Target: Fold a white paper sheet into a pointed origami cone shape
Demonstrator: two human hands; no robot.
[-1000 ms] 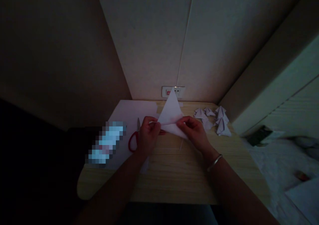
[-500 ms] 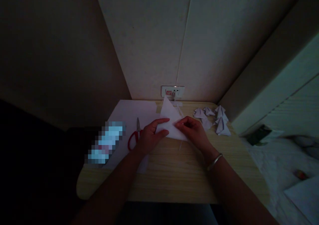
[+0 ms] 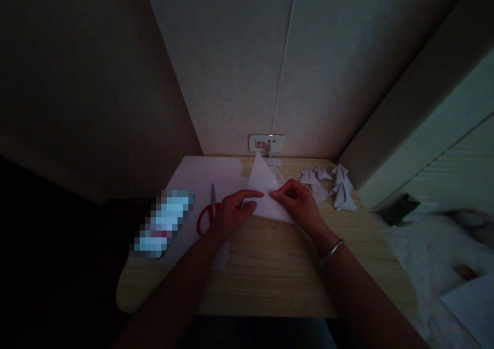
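Note:
Both hands are at a folded white sheet of paper [image 3: 261, 176], its pointed tip toward the wall. My left hand [image 3: 235, 210] grips the paper's left side, index finger stretched over the top and thumb along the near edge. At the right side, my right hand [image 3: 299, 201] pinches the paper between thumb and fingers, the fingertips of both hands close together near its middle. A pair of scissors [image 3: 210, 212] with red handles lies just left of my left hand, partly hidden by it. Several folded paper pieces [image 3: 343, 192] stand beyond my right hand.
A phone [image 3: 164, 223] with a blurred screen lies at the left on flat white paper sheets [image 3: 208, 169]. These rest on a wooden table [image 3: 278, 282] against the wall. A socket [image 3: 266, 143] with a plug sits behind. Thin paper strips lie near the folded sheet.
My left index finger has shifted slightly right across the paper, nearer my right fingertips. The paper's tip sits a little lower. Otherwise the scene is much the same.

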